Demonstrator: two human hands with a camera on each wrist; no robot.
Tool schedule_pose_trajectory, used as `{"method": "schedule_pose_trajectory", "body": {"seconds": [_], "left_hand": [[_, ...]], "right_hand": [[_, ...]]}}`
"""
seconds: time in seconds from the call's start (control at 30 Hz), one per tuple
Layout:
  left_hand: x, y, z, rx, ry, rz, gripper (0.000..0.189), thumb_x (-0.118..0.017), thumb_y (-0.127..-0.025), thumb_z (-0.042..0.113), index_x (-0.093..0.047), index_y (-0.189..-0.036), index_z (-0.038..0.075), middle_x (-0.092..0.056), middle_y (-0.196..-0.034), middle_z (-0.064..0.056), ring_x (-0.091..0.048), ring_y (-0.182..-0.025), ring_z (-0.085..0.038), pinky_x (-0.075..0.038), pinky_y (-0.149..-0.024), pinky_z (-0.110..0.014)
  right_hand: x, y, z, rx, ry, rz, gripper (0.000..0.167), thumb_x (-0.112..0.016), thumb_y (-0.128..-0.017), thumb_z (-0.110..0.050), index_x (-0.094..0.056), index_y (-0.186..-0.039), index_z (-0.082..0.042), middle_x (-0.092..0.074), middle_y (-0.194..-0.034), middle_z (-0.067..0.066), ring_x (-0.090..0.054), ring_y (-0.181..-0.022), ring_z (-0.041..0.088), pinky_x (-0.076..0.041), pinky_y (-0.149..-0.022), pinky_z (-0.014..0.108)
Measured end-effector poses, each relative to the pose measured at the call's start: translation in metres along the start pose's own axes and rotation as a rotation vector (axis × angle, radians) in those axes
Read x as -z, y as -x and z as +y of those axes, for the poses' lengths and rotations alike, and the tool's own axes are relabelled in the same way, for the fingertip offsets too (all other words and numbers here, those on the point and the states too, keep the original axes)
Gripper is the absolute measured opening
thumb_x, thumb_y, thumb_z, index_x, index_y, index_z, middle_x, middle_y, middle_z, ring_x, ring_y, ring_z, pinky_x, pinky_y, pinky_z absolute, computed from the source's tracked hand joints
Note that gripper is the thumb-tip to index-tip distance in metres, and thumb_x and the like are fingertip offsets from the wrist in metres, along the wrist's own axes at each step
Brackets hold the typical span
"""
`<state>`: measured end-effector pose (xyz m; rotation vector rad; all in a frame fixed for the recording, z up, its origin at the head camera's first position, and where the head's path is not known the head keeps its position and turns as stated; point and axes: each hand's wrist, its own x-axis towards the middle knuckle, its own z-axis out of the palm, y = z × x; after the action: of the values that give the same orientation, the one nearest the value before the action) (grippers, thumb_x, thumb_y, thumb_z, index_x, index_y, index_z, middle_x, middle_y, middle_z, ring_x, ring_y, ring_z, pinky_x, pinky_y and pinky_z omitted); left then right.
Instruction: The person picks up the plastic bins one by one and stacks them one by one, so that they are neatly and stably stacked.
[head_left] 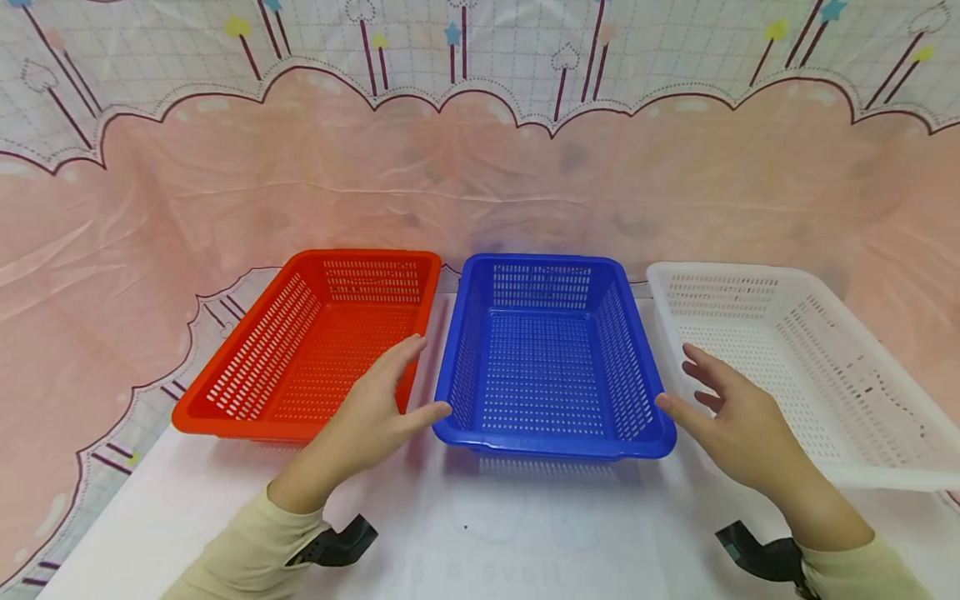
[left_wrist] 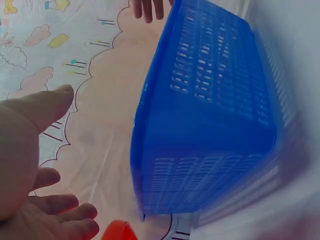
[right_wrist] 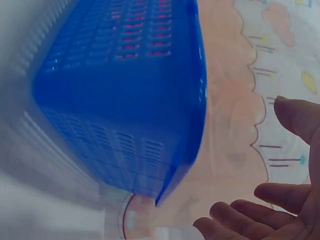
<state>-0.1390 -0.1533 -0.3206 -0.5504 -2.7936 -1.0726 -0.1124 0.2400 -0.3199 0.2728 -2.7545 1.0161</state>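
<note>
The left hand [head_left: 363, 425] is hiding the near right corner of the red basket [head_left: 225, 428]; the right hand [head_left: 742, 425] is hiding the white basket's [head_left: 885, 477] near left corner. The head view's borders are cropping the white basket rightward and the table's [head_left: 585, 533] near edge below. Marks [head_left: 491, 573] there are appearing too faint to read.

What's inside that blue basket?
Inside the blue basket, only its own perforated floor and walls show; I see no items. The front rim covers the near wall's inner face.

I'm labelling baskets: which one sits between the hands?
The blue basket, between left hand and right hand; the red basket stands left of it, the white basket right.
</note>
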Motion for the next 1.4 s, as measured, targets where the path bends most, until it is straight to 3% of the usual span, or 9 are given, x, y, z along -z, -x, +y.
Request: {"method": "schedule_pose_trajectory", "body": {"seconds": [0.2, 0.3, 0.43, 0.8, 1.1, 1.3, 1.4], "left_hand": [[-0.008, 0.004, 0.005, 0.103, 0.304, -0.040, 0.071, -0.074, -0.092, 0.022, -0.039, -0.151, 0.002, -0.044, -0.150, -0.021, -0.042, -0.138, -0.037, -0.038, -0.107, -0.045], [-0.013, 0.007, 0.006, 0.131, 0.398, -0.038, 0.069, -0.073, -0.093, 0.019, -0.040, -0.150, 0.001, -0.044, -0.150, -0.021, -0.041, -0.140, -0.036, -0.037, -0.108, -0.043], [-0.021, 0.010, 0.006, 0.147, 0.444, -0.031, 0.070, -0.074, -0.092, 0.019, -0.039, -0.151, 0.000, -0.044, -0.150, -0.023, -0.040, -0.140, -0.036, -0.035, -0.109, -0.042], [-0.039, 0.015, 0.007, 0.135, 0.598, 0.019, 0.071, -0.070, -0.095, 0.009, -0.030, -0.152, -0.008, -0.025, -0.161, -0.020, -0.023, -0.148, -0.032, -0.026, -0.113, -0.038], [-0.053, 0.018, 0.006, 0.159, 0.608, 0.011, 0.073, -0.069, -0.094, 0.008, -0.028, -0.154, -0.004, -0.009, -0.166, -0.017, -0.023, -0.147, -0.037, -0.028, -0.112, -0.048], [-0.061, 0.019, 0.002, 0.177, 0.614, 0.009, 0.074, -0.067, -0.096, 0.008, -0.025, -0.155, -0.003, -0.005, -0.166, -0.018, -0.022, -0.147, -0.038, -0.029, -0.111, -0.049], [-0.063, 0.019, -0.001, 0.195, 0.646, 0.016, 0.074, -0.066, -0.096, 0.007, -0.024, -0.156, -0.002, -0.011, -0.165, -0.021, -0.026, -0.146, -0.039, -0.031, -0.110, -0.048]], "right_hand": [[-0.011, 0.005, -0.003, -0.023, -0.024, 0.010, 0.074, -0.072, -0.095, -0.029, -0.038, -0.149, 0.007, -0.048, -0.143, 0.031, -0.052, -0.125, 0.048, -0.048, -0.090, 0.050], [-0.016, 0.007, -0.004, -0.007, -0.041, 0.028, 0.072, -0.073, -0.094, -0.026, -0.040, -0.147, 0.009, -0.046, -0.145, 0.031, -0.049, -0.128, 0.048, -0.047, -0.090, 0.050], [-0.021, 0.009, -0.004, -0.003, -0.064, 0.034, 0.071, -0.073, -0.094, -0.024, -0.040, -0.145, 0.012, -0.043, -0.147, 0.032, -0.047, -0.129, 0.050, -0.046, -0.090, 0.048], [-0.030, 0.015, -0.007, -0.043, -0.161, -0.021, 0.072, -0.069, -0.097, -0.023, -0.034, -0.147, 0.015, -0.035, -0.151, 0.034, -0.040, -0.134, 0.050, -0.044, -0.094, 0.046], [-0.041, 0.023, -0.009, -0.070, -0.098, -0.037, 0.073, -0.068, -0.098, -0.027, -0.032, -0.149, 0.012, -0.053, -0.133, 0.036, -0.062, -0.112, 0.045, -0.055, -0.085, 0.054], [-0.043, 0.023, -0.007, -0.076, -0.082, -0.052, 0.072, -0.065, -0.099, -0.030, -0.033, -0.148, 0.013, -0.043, -0.142, 0.038, -0.050, -0.124, 0.051, -0.047, -0.093, 0.060], [-0.044, 0.022, -0.005, -0.083, -0.085, -0.064, 0.072, -0.064, -0.099, -0.030, -0.034, -0.148, 0.013, -0.040, -0.145, 0.037, -0.045, -0.128, 0.052, -0.044, -0.096, 0.062]]}}
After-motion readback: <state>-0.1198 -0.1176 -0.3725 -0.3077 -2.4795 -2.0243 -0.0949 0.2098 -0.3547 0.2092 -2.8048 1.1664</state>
